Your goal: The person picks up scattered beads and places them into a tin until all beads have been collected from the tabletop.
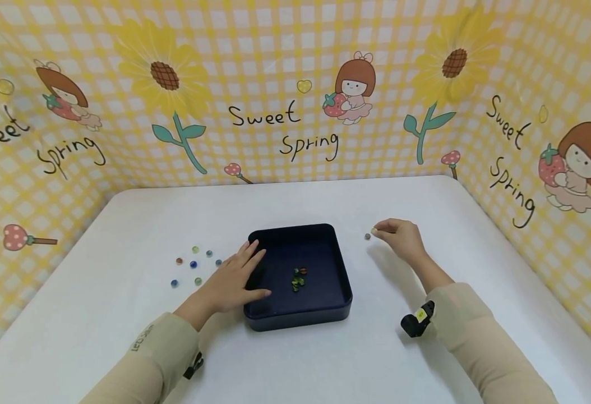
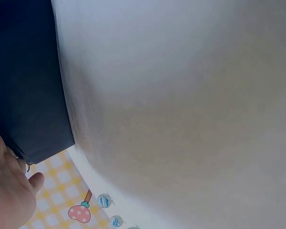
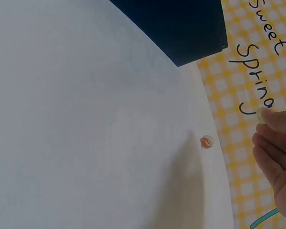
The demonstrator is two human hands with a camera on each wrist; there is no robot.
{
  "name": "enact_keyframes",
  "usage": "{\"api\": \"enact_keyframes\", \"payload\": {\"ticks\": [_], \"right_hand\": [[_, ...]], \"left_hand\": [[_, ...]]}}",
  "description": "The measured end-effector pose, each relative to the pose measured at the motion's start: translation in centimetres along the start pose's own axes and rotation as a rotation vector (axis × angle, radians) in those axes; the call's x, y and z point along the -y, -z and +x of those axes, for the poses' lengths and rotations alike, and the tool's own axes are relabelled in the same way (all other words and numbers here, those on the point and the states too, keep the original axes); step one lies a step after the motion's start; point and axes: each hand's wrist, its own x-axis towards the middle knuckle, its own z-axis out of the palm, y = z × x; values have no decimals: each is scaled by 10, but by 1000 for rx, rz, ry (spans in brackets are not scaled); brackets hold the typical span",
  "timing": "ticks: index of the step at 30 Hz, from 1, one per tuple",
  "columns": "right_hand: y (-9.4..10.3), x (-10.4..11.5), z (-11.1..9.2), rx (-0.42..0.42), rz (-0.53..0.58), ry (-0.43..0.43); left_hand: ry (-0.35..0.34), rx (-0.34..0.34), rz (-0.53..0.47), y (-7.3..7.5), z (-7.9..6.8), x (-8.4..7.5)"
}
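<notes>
A dark blue square tray [image 1: 321,303] stands mid-table with several small green and reddish-brown pieces [image 1: 298,282] lying inside it. My left hand [image 1: 232,283] rests over the tray's left rim, fingers spread. Between thumb and fingertips, my right hand [image 1: 401,238] pinches a pale yellow-green glass marble [image 1: 373,231], to the right of the tray. That marble [image 3: 261,116] also shows at the fingertips in the right wrist view. Just below it, a marble with a red-orange swirl [image 3: 207,141] lies on the table.
Left of the tray, several glass marbles lie scattered, among them a blue one [image 1: 193,264], a green one [image 1: 198,281] and a reddish one [image 1: 179,261]. The white table [image 1: 401,196] is bordered by a yellow checked cloth [image 1: 275,163] at the back and sides.
</notes>
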Motion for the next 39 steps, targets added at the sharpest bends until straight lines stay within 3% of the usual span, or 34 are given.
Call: {"api": "enact_keyframes", "payload": {"ticks": [12, 27, 39], "right_hand": [[-10, 29, -9, 45, 108, 42], [-40, 57, -21, 223, 214, 176], [-65, 66, -19, 399, 64, 315]], "left_hand": [[-5, 0, 14, 2, 0, 2], [-17, 0, 20, 2, 2, 3], [-8, 5, 8, 3, 1, -1]]}}
